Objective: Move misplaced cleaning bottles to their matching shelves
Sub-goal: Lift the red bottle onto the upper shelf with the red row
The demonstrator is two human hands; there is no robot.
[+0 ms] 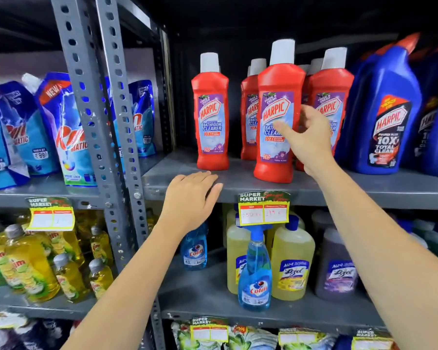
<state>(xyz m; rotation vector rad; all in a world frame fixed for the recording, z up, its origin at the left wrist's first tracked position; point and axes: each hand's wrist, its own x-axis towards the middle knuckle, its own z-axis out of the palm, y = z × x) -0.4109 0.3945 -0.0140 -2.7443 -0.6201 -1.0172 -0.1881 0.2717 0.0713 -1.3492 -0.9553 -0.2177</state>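
Note:
Several red Harpic bathroom cleaner bottles with white caps stand on the upper grey shelf (339,190). One red bottle (276,79) stands at the front edge, and another red bottle (210,97) stands alone to its left. My right hand (311,140) is at the front bottle's right side with its fingers spread; the thumb lies across the label and no firm grip shows. My left hand (192,193) rests flat and open on the shelf's front edge. One shelf below stand a blue Colin spray bottle (254,269) and a small Colin bottle (195,248).
Big blue Harpic bottles (384,109) fill the shelf's right end. Yellow Lizol (292,261) and purple Lizol (336,269) stand below. A perforated grey post (106,122) divides off the left bay with Rin pouches (68,137) and yellow Vim bottles (31,261). A price tag (263,208) hangs from the edge.

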